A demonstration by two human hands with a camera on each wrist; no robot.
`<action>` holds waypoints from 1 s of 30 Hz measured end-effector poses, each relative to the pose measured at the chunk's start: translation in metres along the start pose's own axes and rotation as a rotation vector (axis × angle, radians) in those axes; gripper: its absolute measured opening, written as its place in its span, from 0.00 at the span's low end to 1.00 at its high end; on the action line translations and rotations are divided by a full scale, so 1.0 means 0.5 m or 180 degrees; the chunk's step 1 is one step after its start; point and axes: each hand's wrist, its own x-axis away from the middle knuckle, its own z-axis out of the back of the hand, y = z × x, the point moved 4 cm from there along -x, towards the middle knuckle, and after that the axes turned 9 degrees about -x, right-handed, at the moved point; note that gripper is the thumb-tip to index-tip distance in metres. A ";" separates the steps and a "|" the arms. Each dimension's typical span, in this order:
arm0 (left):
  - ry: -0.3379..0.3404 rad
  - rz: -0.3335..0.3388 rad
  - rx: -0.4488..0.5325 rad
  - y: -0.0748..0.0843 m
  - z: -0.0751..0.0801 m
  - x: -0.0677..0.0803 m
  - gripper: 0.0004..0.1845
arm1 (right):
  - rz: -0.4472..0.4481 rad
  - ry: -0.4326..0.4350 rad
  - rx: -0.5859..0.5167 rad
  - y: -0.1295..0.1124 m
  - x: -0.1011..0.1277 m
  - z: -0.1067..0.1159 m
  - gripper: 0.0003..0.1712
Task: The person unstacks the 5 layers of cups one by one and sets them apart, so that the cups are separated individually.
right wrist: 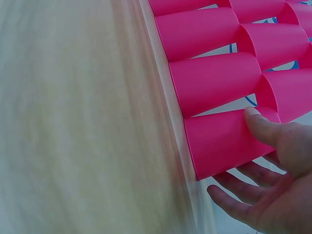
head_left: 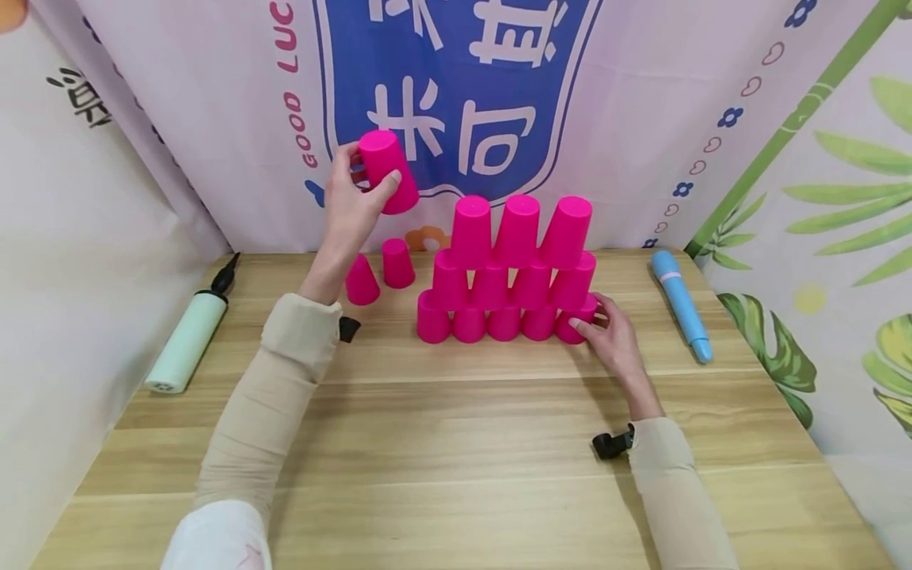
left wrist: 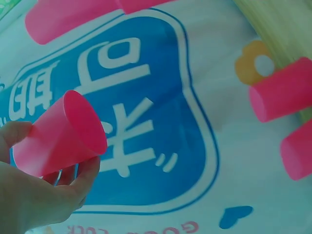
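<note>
Upside down, a pink cup (head_left: pixel 387 174) is held by my left hand (head_left: pixel 352 198) in the air, left of a stack. The left wrist view shows the thumb on one side of that cup and fingers on the other, its open mouth tilted downward. The stack is made of inverted pink cups: several along the bottom, several in the middle row, three on top (head_left: pixel 517 229). My right hand (head_left: pixel 614 336) is around the bottom row's right-end cup (right wrist: pixel 229 141), thumb on its front and fingers at its far side.
Two more inverted pink cups, one nearer (head_left: pixel 362 281) and one farther (head_left: pixel 398 264), stand left of the stack. A mint-green hand pump (head_left: pixel 187 340) lies at the table's left, and a blue pen-shaped object (head_left: pixel 682 307) at the right. A printed curtain (head_left: pixel 641 95) hangs behind.
</note>
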 end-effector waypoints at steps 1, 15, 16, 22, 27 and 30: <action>-0.0014 0.0033 -0.0007 -0.006 0.002 0.001 0.35 | 0.0003 0.0000 0.0002 0.000 0.000 0.000 0.36; 0.0118 0.0309 -0.0213 -0.103 0.024 0.048 0.35 | -0.0004 -0.0004 0.0017 0.005 -0.001 -0.002 0.37; 0.0132 0.0331 -0.0230 -0.111 0.027 0.052 0.35 | -0.0003 -0.0003 0.0013 0.005 -0.001 -0.002 0.37; 0.0112 0.0371 -0.0384 -0.155 0.038 0.081 0.36 | 0.0003 0.0010 -0.0034 0.003 0.000 0.001 0.37; 0.0076 0.0356 -0.0584 -0.183 0.043 0.111 0.34 | -0.0018 0.0003 -0.0052 0.005 0.000 0.000 0.37; -0.0003 0.0355 -0.0720 -0.200 0.044 0.128 0.34 | -0.0034 0.0003 -0.0058 0.006 0.000 -0.001 0.37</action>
